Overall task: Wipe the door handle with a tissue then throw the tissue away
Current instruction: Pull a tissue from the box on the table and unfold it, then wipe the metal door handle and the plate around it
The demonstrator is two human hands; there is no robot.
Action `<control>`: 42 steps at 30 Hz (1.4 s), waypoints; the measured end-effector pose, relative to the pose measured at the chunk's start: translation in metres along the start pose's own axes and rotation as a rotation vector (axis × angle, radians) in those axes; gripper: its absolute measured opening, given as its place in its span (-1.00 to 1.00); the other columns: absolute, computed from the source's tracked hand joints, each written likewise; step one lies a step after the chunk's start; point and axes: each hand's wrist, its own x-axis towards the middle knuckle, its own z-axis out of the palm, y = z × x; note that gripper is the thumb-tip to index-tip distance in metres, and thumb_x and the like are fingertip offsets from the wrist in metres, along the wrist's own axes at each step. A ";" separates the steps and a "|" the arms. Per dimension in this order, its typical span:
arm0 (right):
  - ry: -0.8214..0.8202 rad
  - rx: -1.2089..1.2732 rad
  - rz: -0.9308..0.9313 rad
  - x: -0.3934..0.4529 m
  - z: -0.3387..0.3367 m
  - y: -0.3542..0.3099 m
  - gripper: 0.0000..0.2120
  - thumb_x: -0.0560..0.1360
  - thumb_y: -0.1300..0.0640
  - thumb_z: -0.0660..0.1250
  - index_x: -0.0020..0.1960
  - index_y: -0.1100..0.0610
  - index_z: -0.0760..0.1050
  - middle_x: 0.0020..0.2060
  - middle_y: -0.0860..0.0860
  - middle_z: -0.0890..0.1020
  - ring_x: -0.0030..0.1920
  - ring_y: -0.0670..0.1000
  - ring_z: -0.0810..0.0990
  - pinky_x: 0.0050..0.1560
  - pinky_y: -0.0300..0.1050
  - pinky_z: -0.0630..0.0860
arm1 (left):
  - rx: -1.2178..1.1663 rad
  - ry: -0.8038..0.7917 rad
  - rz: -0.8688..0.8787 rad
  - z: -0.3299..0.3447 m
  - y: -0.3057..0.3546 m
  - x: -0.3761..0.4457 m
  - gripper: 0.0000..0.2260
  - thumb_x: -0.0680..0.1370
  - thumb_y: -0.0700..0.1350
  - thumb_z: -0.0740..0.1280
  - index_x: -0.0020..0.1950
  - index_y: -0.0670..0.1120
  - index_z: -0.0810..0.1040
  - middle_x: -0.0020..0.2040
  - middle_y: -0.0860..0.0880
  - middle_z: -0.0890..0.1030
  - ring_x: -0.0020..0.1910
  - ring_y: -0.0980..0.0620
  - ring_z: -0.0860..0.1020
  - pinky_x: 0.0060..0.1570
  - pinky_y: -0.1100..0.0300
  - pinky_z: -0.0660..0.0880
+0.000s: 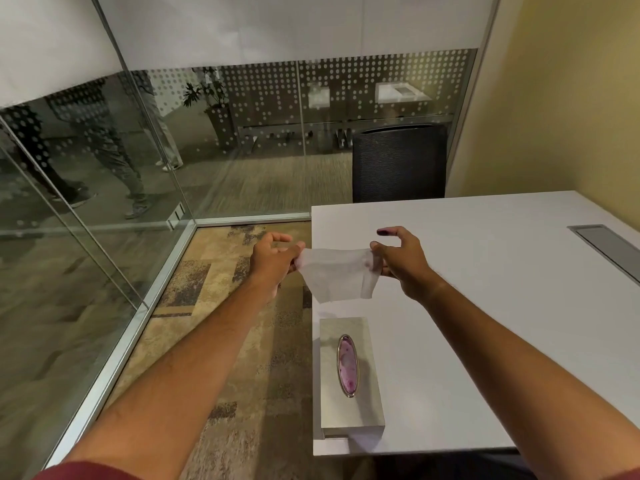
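Two hands held the tissue (337, 273) stretched above the table's (485, 306) left edge. Your left hand (273, 259) pinched one corner, your right hand (398, 259) the other, beyond the tissue box (349, 375).

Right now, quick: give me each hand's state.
Left hand: fingers pinch the tissue's left corner.
Right hand: fingers pinch its right corner.

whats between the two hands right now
The head view shows a white tissue stretched between them: the left hand pinches one top corner and the right hand the other, above the table edge.
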 end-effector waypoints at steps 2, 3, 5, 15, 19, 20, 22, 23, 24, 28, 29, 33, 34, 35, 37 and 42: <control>-0.026 -0.006 -0.016 0.001 -0.004 0.001 -0.78 0.56 0.26 0.33 0.20 0.16 0.52 0.14 0.08 0.55 0.07 0.14 0.60 -0.13 -0.09 0.66 | -0.019 -0.097 -0.016 -0.002 0.001 -0.001 -0.89 0.44 -0.28 0.51 -0.10 -0.16 0.62 -0.15 -0.12 0.66 -0.14 -0.02 0.62 -0.33 0.32 0.55; -0.055 -0.001 -0.025 0.002 -0.005 0.002 -0.83 0.57 0.26 0.31 0.15 0.20 0.56 0.10 0.11 0.59 0.07 0.14 0.60 -0.11 -0.08 0.66 | -0.004 -0.133 -0.010 -0.003 0.001 -0.001 -0.88 0.40 -0.29 0.53 -0.12 -0.16 0.65 -0.16 -0.11 0.68 -0.13 -0.02 0.63 -0.25 0.30 0.58; -0.130 0.015 -0.037 0.002 -0.009 0.004 -0.85 0.56 0.25 0.33 0.10 0.25 0.60 0.01 0.13 0.64 0.04 0.13 0.62 -0.08 -0.10 0.64 | 0.064 -0.171 0.013 -0.005 0.001 -0.002 -0.80 0.31 -0.29 0.58 -0.13 -0.13 0.67 -0.12 -0.09 0.69 -0.07 0.01 0.65 -0.06 0.20 0.61; -0.195 -0.284 -0.136 0.008 -0.017 0.009 -0.82 0.50 0.22 0.41 0.07 0.29 0.63 -0.05 0.15 0.68 -0.05 0.08 0.63 -0.14 -0.17 0.57 | 0.412 -0.080 0.126 0.003 -0.005 0.000 -0.93 0.41 -0.20 0.55 -0.20 -0.06 0.69 -0.15 0.03 0.67 -0.13 0.06 0.62 -0.14 0.15 0.59; -0.159 -0.353 -0.121 0.011 -0.021 0.011 -0.86 0.49 0.15 0.43 -0.03 0.22 0.65 -0.13 0.08 0.65 -0.12 -0.01 0.58 -0.26 -0.28 0.48 | 0.465 -0.079 0.152 0.005 -0.005 0.000 -0.88 0.44 -0.15 0.53 -0.25 0.01 0.66 -0.19 0.12 0.61 -0.15 0.12 0.58 -0.14 0.14 0.58; -0.157 -0.355 -0.113 0.012 -0.021 0.011 -0.87 0.49 0.14 0.43 -0.05 0.20 0.64 -0.13 0.08 0.65 -0.12 -0.01 0.58 -0.27 -0.29 0.47 | 0.468 -0.080 0.153 0.006 -0.005 0.001 -0.86 0.45 -0.14 0.52 -0.27 0.02 0.65 -0.19 0.12 0.60 -0.15 0.13 0.57 -0.14 0.13 0.58; -0.159 -0.334 -0.096 0.014 -0.022 0.012 -0.89 0.49 0.13 0.43 -0.07 0.18 0.64 -0.12 0.09 0.66 -0.09 0.02 0.59 -0.25 -0.27 0.48 | 0.458 -0.087 0.144 0.006 -0.005 0.001 -0.84 0.46 -0.14 0.52 -0.29 0.04 0.64 -0.18 0.10 0.61 -0.15 0.13 0.55 -0.14 0.15 0.56; -0.156 -0.320 -0.087 0.014 -0.022 0.012 -0.89 0.49 0.13 0.42 -0.07 0.18 0.64 -0.11 0.10 0.66 -0.07 0.04 0.59 -0.22 -0.25 0.50 | 0.442 -0.094 0.133 0.007 -0.005 0.001 -0.85 0.46 -0.13 0.51 -0.29 0.03 0.64 -0.17 0.07 0.63 -0.15 0.11 0.56 -0.15 0.16 0.55; -0.148 -0.304 -0.079 0.013 -0.022 0.012 -0.89 0.50 0.14 0.41 -0.08 0.18 0.64 -0.11 0.11 0.66 -0.06 0.05 0.59 -0.20 -0.24 0.52 | 0.427 -0.103 0.123 0.007 -0.006 0.001 -0.86 0.47 -0.13 0.50 -0.27 0.02 0.64 -0.17 0.04 0.64 -0.16 0.09 0.56 -0.18 0.17 0.53; -0.164 -0.235 -0.067 0.011 -0.021 0.009 -0.91 0.53 0.19 0.35 -0.09 0.18 0.61 -0.10 0.12 0.64 -0.03 0.11 0.60 -0.04 -0.04 0.60 | 0.409 -0.128 0.109 0.008 -0.005 -0.001 -0.88 0.50 -0.16 0.48 -0.23 -0.01 0.65 -0.20 -0.01 0.66 -0.20 0.07 0.56 -0.23 0.22 0.51; -0.173 -0.218 -0.067 0.010 -0.020 0.008 -0.91 0.53 0.20 0.34 -0.09 0.19 0.61 -0.09 0.13 0.64 -0.02 0.13 0.61 -0.04 0.00 0.61 | 0.397 -0.133 0.107 0.009 -0.005 -0.002 -0.88 0.50 -0.17 0.47 -0.23 -0.01 0.65 -0.20 -0.01 0.66 -0.21 0.08 0.57 -0.27 0.26 0.52; -0.193 -0.190 -0.099 0.004 -0.017 0.004 -0.88 0.54 0.20 0.36 0.00 0.24 0.62 -0.08 0.12 0.65 -0.03 0.13 0.62 -0.05 0.04 0.63 | 0.421 -0.131 0.127 0.006 -0.004 -0.007 -0.87 0.51 -0.18 0.46 -0.22 0.00 0.64 -0.20 0.02 0.66 -0.23 0.13 0.58 -0.36 0.36 0.48; -0.212 -0.185 -0.119 0.002 -0.017 0.003 -0.86 0.54 0.19 0.37 0.02 0.25 0.62 -0.06 0.12 0.65 -0.02 0.13 0.62 -0.06 0.02 0.64 | 0.441 -0.121 0.138 0.005 -0.004 -0.008 -0.87 0.51 -0.18 0.46 -0.22 0.00 0.63 -0.20 0.02 0.65 -0.22 0.12 0.58 -0.33 0.34 0.48; -0.232 -0.185 -0.142 0.001 -0.015 0.002 -0.84 0.53 0.19 0.38 0.04 0.26 0.62 -0.05 0.12 0.65 -0.02 0.13 0.62 -0.07 -0.01 0.64 | 0.460 -0.109 0.152 0.003 -0.005 -0.009 -0.87 0.51 -0.18 0.46 -0.21 0.00 0.63 -0.20 0.03 0.65 -0.21 0.11 0.58 -0.31 0.31 0.49; -0.249 -0.219 -0.201 -0.002 -0.010 0.001 -0.82 0.51 0.19 0.41 0.07 0.26 0.62 -0.03 0.13 0.66 -0.02 0.11 0.63 -0.07 -0.04 0.64 | 0.499 -0.075 0.184 -0.002 -0.006 -0.012 -0.89 0.49 -0.17 0.48 -0.19 0.01 0.63 -0.21 0.07 0.64 -0.19 0.11 0.59 -0.27 0.32 0.49; -0.226 -0.430 -0.420 -0.008 0.017 -0.003 -0.87 0.50 0.18 0.43 0.03 0.16 0.66 -0.06 0.01 0.66 -0.15 -0.09 0.59 -0.13 -0.33 0.57 | 0.602 -0.012 0.228 -0.023 -0.014 -0.022 -0.83 0.47 -0.13 0.49 0.05 -0.08 0.67 -0.09 0.04 0.66 -0.05 0.06 0.62 -0.07 0.30 0.51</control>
